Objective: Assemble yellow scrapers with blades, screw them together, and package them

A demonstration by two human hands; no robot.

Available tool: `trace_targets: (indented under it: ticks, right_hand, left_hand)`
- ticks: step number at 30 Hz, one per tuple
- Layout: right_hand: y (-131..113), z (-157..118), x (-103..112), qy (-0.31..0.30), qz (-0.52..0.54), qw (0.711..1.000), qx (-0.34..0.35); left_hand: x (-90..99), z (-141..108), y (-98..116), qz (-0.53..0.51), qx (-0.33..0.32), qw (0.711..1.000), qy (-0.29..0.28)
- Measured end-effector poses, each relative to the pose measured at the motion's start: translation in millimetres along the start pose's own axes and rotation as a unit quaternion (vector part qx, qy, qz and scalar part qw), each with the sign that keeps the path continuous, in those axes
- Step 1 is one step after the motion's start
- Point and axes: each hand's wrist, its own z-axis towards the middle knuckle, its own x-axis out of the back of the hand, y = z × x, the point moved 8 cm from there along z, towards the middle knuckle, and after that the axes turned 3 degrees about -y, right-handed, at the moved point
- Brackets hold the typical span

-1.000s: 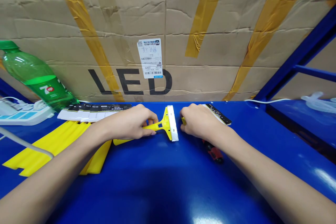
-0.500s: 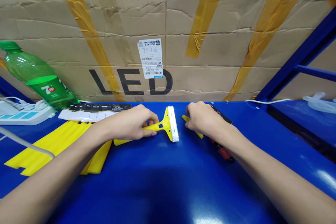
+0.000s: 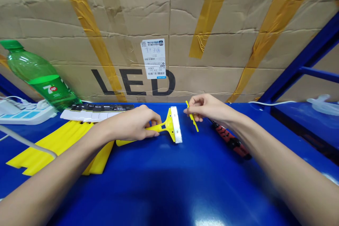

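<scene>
My left hand [image 3: 139, 123] is wrapped round the handle of a yellow scraper [image 3: 169, 125], whose silvery blade end points right, near the blue surface [image 3: 169, 183]. To the right of the blade, my right hand [image 3: 202, 107] pinches a thin yellow plastic strip [image 3: 192, 117] between thumb and fingers, tilted and apart from the scraper. A red and black tool [image 3: 233, 141] lies beside my right forearm, partly hidden by it. Under and left of my left forearm rest several yellow pieces [image 3: 50, 141], with black and white packages [image 3: 92, 113] behind them.
At the back stands a large cardboard box [image 3: 119, 42] marked LED. On the left are a green bottle [image 3: 42, 77], a white power strip [image 3: 26, 114] and a grey cable [image 3: 29, 143]. A blue metal frame [image 3: 299, 56] rises at the right.
My right hand has lifted and turned the yellow strip, which now shows edge-on. More of the red and black tool is visible. My left hand and the scraper look nearly unchanged.
</scene>
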Motion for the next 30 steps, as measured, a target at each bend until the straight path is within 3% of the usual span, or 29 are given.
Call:
trace_targets:
  ticks: [3,8,15,23,30]
  right_hand:
    - [-1,-3,-7,-0.066,0.091,0.994,0.015]
    - [1,-1,-8,-0.049,0.146,0.988,0.009]
    - [2,1,-20,-0.066,0.101,0.993,0.015]
    - [1,2,-28,-0.044,0.065,0.997,0.017]
    - [7,1,-41,-0.066,0.109,0.991,-0.025]
  left_hand:
    - [1.5,0,-1,-0.002,-0.007,1.000,0.007]
    - [3.3,-1,-2,-0.017,-0.012,1.000,0.019]
    - [5.3,-1,0,-0.019,-0.018,0.999,0.030]
    - [7.0,-2,5,-0.002,-0.013,1.000,0.022]
    - [7.1,-3,8,-0.008,-0.026,0.999,0.023]
